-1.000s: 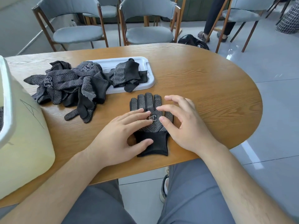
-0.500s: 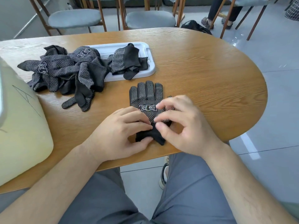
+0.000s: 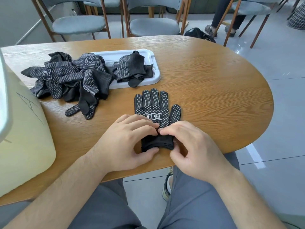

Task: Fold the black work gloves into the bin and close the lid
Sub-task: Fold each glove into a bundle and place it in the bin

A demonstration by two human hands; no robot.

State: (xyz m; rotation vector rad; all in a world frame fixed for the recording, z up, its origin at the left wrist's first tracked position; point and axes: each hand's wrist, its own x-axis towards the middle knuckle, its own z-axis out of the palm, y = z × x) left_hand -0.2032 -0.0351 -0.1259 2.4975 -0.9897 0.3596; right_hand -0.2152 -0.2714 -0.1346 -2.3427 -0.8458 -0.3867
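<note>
Well, the oval wooden table (image 3: 206, 83) shows a warm grain and takes up most of the view. One black dotted glove (image 3: 155, 106) lies flat near its front edge, fingers pointing away. The left hand (image 3: 125, 142) and right hand (image 3: 194, 149) both pinch the plain cuff, fingers curled on top and fingertips nearly meeting. A heap of gloves (image 3: 69, 78) sprawls further back on the left, spilling onto a white tray (image 3: 153, 63). The pale yellow bin (image 3: 24, 146) stands at the table's left end. Beyond are grey cushioned chairs (image 3: 153, 25), a glossy grey floor (image 3: 280, 96), a black bag (image 3: 198, 34) and someone's legs (image 3: 221, 14).
</note>
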